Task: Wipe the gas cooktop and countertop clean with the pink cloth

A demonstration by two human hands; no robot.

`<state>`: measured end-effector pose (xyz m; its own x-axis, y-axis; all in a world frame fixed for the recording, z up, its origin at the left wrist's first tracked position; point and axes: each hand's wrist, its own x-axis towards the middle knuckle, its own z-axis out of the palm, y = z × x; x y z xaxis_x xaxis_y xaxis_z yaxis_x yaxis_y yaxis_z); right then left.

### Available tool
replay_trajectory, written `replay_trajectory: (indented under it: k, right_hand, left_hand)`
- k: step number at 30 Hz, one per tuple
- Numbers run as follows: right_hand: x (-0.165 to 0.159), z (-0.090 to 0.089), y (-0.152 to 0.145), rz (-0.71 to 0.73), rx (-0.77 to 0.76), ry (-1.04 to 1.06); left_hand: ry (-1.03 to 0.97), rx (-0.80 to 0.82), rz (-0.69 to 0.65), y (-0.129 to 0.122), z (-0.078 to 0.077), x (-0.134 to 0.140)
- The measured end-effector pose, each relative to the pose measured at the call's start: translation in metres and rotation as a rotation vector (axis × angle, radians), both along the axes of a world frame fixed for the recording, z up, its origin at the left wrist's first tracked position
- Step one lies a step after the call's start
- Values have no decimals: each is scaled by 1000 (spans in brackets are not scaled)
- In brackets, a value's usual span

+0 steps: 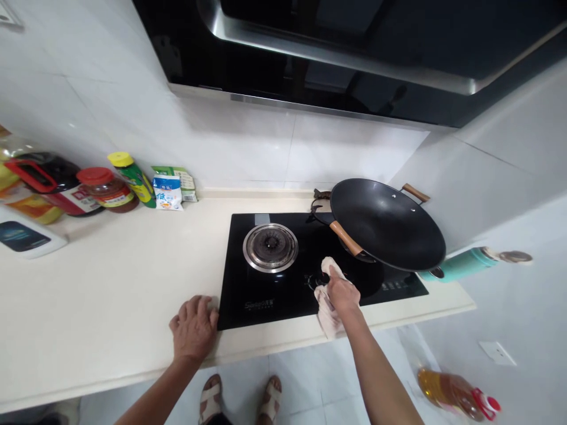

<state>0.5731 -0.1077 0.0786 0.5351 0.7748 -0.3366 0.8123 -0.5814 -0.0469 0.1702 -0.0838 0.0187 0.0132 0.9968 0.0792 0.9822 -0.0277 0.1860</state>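
Observation:
My right hand (344,295) grips a pale pink cloth (326,316) and presses it on the black glass cooktop (287,304), beside a control knob (319,280). Part of the cloth hangs over the counter's front edge. Resting on the countertop, my left hand (194,328) has its fingers spread loosely and holds nothing, right by the cooktop's left edge. The left burner (270,248) is bare, with a shiny metal ring. To the right, a black wok (385,224) with wooden handles sits tilted over the other burner, which it mostly hides.
Seasonings line the wall at left: a red-lidded jar (107,189), a yellow-capped bottle (133,179) and a salt bag (168,192). A range hood (310,77) overhangs the cooktop. A teal bottle (465,264) stands right of the wok. An oil bottle (456,392) is on the floor.

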Motion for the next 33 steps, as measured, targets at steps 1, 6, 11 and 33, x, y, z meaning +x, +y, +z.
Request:
replay_trajectory:
  k: [1,6,11,33]
  right_hand:
    - [1,1,0,5,-1,12]
    - [-12,-2,-37,9,-6,31]
    - [-65,-14,-77,81,53,81]
    - [-117,-1,-55,244,86,269]
  left_hand:
    - [-2,1,-2,0,0,0]
    - [-37,-25,-9,-1,5,1]
    - [-74,-55,-2,-1,13,4]
    - [-13,-55,7,5,9,4]
